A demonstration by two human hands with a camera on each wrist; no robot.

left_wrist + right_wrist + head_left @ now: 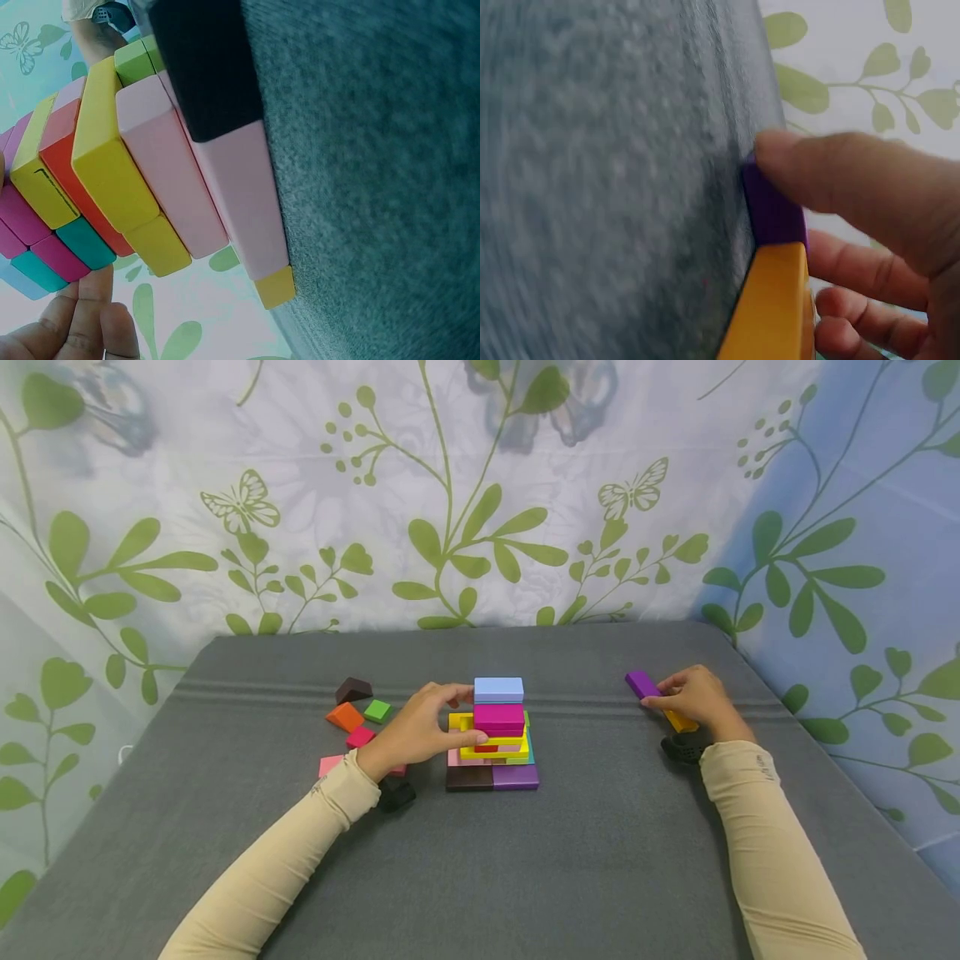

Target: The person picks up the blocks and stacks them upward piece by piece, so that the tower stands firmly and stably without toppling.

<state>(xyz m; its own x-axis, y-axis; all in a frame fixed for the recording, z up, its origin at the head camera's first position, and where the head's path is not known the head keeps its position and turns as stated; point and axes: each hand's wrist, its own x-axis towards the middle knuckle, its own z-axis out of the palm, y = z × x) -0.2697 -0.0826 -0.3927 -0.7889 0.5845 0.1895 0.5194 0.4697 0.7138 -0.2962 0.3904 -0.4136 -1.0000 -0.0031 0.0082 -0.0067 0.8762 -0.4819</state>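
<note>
In the head view a stacked tower of coloured wooden blocks point(501, 720) stands mid-table, a light blue block point(498, 687) on top. My left hand point(420, 727) is at its left side, thumb across the front by the magenta and yellow layers and fingers toward the back. The left wrist view shows those fingers point(79, 319) loosely extended, touching or very near the upper blocks. Over on the right, my right hand point(701, 697) pinches a purple block point(774, 206) between thumb and fingers. A yellow-orange block point(769, 307) lies against its end, partly under the hand.
Left of the tower lie loose blocks: a dark brown one point(353, 690), an orange one point(345, 717), a green one point(377, 711) and a red one point(361, 737). Pink pieces are partly covered by my left forearm. A patterned curtain point(480, 485) hangs behind the grey table point(585, 860).
</note>
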